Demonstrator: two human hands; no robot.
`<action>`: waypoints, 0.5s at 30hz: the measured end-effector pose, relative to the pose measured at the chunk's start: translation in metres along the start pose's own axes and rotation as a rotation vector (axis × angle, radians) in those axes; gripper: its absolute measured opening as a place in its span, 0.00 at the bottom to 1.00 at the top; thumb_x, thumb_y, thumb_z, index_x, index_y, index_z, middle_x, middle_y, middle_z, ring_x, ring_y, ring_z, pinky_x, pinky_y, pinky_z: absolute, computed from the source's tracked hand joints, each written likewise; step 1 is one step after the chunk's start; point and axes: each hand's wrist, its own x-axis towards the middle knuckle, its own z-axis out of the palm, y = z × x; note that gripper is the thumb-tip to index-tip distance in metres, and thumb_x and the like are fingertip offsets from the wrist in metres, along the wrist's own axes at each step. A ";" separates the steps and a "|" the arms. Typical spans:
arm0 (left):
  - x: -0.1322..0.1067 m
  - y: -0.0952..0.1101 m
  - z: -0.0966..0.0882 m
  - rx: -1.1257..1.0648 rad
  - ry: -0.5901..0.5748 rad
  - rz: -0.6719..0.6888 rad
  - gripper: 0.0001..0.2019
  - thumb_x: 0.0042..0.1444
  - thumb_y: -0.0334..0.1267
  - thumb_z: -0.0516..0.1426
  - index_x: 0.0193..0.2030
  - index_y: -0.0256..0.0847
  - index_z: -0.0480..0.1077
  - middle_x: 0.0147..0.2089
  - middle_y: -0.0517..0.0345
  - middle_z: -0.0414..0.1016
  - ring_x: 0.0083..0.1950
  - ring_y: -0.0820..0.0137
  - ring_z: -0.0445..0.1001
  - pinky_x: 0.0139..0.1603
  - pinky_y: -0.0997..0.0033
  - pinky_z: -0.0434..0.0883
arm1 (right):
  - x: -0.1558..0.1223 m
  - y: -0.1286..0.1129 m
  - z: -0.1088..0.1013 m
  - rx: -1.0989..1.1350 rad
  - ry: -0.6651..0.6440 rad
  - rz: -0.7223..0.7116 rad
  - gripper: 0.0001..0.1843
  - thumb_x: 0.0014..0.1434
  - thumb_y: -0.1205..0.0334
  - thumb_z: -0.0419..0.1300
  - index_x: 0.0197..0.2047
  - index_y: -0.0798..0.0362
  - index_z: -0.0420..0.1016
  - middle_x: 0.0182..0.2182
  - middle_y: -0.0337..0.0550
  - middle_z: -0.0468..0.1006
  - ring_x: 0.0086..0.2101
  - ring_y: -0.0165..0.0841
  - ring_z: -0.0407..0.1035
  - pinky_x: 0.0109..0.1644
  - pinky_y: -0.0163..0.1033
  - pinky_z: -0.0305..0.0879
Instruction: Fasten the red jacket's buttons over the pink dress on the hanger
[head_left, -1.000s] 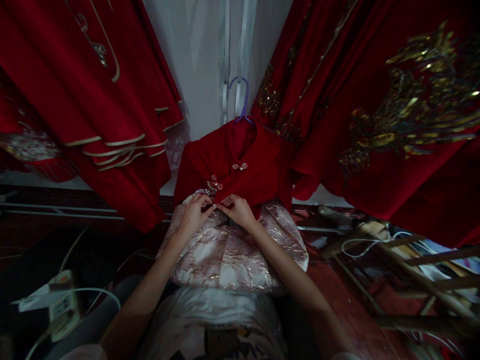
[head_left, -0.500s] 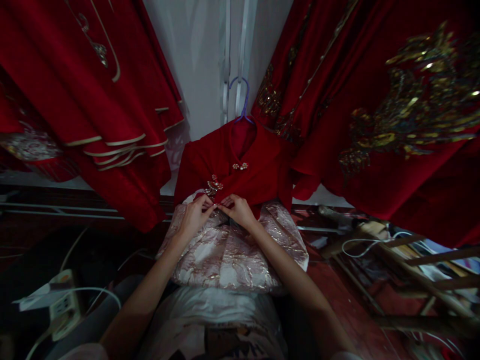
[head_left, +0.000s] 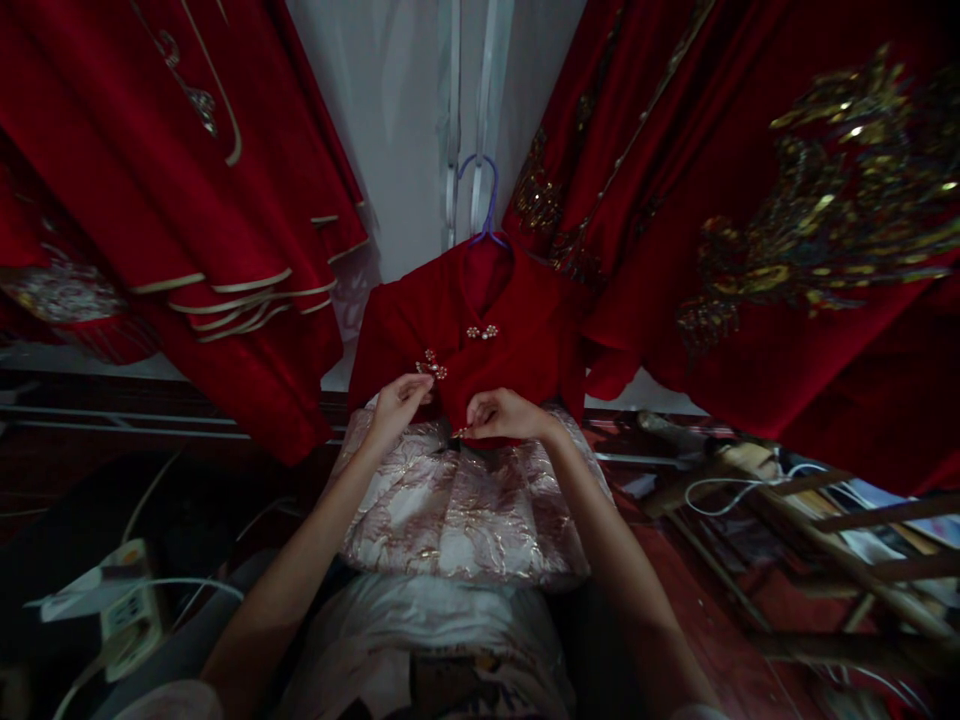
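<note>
A red jacket (head_left: 517, 340) hangs on a purple hanger (head_left: 489, 195), its lower part over a pale, shiny brocade cloth (head_left: 469, 525) on my lap. A beaded clasp (head_left: 482, 332) sits below the collar, and a beaded brooch-like ornament (head_left: 431, 366) lower on the left. My left hand (head_left: 401, 408) is just below that ornament, fingers pressed together; what they hold, if anything, is hidden. My right hand (head_left: 504, 413) is closed at the jacket's lower front, its thumb and fingertips pinching a small beaded piece (head_left: 460, 434).
Red garments (head_left: 247, 200) with pale edging hang at left, and a red garment with gold sequins (head_left: 832, 210) at right. A power strip (head_left: 131, 610) with cables lies low on the left. Wooden bars (head_left: 862, 570) with papers and a white cord stand at right.
My hands were together at the jacket's lower front; they are now apart. The left has risen slightly towards the ornament, and the right has moved right and a little down.
</note>
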 end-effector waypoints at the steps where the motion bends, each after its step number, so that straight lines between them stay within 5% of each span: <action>1: 0.005 -0.003 0.002 -0.055 0.016 -0.036 0.22 0.47 0.52 0.63 0.40 0.35 0.73 0.41 0.50 0.78 0.35 0.71 0.76 0.41 0.66 0.77 | -0.004 -0.004 -0.004 0.006 -0.030 0.023 0.11 0.46 0.60 0.68 0.30 0.55 0.72 0.24 0.35 0.75 0.25 0.25 0.69 0.32 0.30 0.65; 9: 0.018 0.007 0.021 -0.284 -0.100 -0.115 0.19 0.54 0.46 0.60 0.48 0.37 0.74 0.55 0.45 0.75 0.50 0.65 0.77 0.52 0.62 0.74 | -0.013 -0.013 -0.014 0.090 -0.107 0.121 0.08 0.44 0.63 0.67 0.28 0.55 0.73 0.23 0.33 0.76 0.25 0.25 0.69 0.33 0.31 0.64; 15: 0.015 0.007 0.024 -0.371 -0.056 -0.139 0.18 0.52 0.46 0.62 0.45 0.37 0.76 0.54 0.46 0.76 0.48 0.67 0.77 0.49 0.68 0.73 | -0.013 -0.012 -0.014 0.091 -0.112 0.116 0.10 0.44 0.62 0.68 0.29 0.55 0.73 0.24 0.34 0.76 0.26 0.25 0.69 0.32 0.31 0.65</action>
